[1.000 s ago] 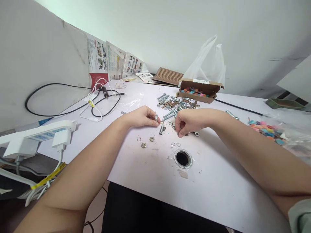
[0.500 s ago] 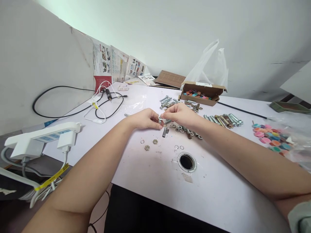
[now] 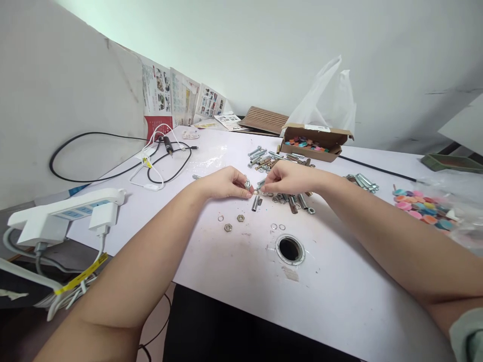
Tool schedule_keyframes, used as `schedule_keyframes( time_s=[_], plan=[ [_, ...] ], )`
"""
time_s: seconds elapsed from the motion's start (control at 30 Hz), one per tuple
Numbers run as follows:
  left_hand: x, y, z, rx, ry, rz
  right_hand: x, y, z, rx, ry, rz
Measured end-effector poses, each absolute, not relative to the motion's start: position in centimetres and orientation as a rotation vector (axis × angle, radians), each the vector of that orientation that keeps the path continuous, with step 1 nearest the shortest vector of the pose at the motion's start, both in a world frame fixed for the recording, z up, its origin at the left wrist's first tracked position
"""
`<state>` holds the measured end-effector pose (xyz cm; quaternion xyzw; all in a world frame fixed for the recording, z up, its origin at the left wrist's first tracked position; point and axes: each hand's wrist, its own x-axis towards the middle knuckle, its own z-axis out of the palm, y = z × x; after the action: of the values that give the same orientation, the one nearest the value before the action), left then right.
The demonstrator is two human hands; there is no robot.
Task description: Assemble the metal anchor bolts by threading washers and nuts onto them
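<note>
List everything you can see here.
Power strip: one, white, left
Cables: several, black and white, left
Leaflets: several, mostly white, back
Ridged cardboard: count unclear, brown, back
Open box: one, brown, back
Plastic bag: one, whitish, behind box
Rod: one, black, right
Tray: one, green, right
Coloured pieces: many, mixed, right and in box
Clear plastic: count unclear, right edge
Bolts and tubes: many, silver and brassy, centre and right
Separate nuts: two, brassy, front
Separate washers: three, silvery, front
Hole rim: one, grey, front
Table: one, whitish, beneath
Sleeve: one, greyish, lower right
Left hand: one, bare, holding one silver fastener
Right hand: one, bare, over bolts
</note>
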<state>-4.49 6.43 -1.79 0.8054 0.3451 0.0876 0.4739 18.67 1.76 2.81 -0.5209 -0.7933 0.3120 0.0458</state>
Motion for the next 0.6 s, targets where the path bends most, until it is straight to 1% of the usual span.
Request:
schedule_keyframes(
  time_s=[0.1, 0.23, 0.33, 0.47, 0.6],
  plan=[
    [-4.4, 6.4, -1.8, 1.966, 0.861, 0.206, 18.8, 1.9, 2.6, -1.670, -2.543, 0.825],
    [-4.4, 6.3, -1.6, 1.969, 0.870, 0.207, 18.8, 2.4, 1.5, -1.619, -2.564, 0.674],
    [-4.4, 6.3, -1.6, 1.984, 0.873, 0.206, 18.7, 2.6, 0.8, -1.565, -2.604, 0.669],
    [-4.4, 6.4, -1.7, 1.995, 0.872, 0.198, 18.7, 2.5, 0.9, -1.610, -2.644, 0.703],
    [-4.4, 6.4, -1.8, 1.984, 0.866, 0.210, 18.7, 2.4, 1.7, -1.536, -2.534, 0.786]
  ],
)
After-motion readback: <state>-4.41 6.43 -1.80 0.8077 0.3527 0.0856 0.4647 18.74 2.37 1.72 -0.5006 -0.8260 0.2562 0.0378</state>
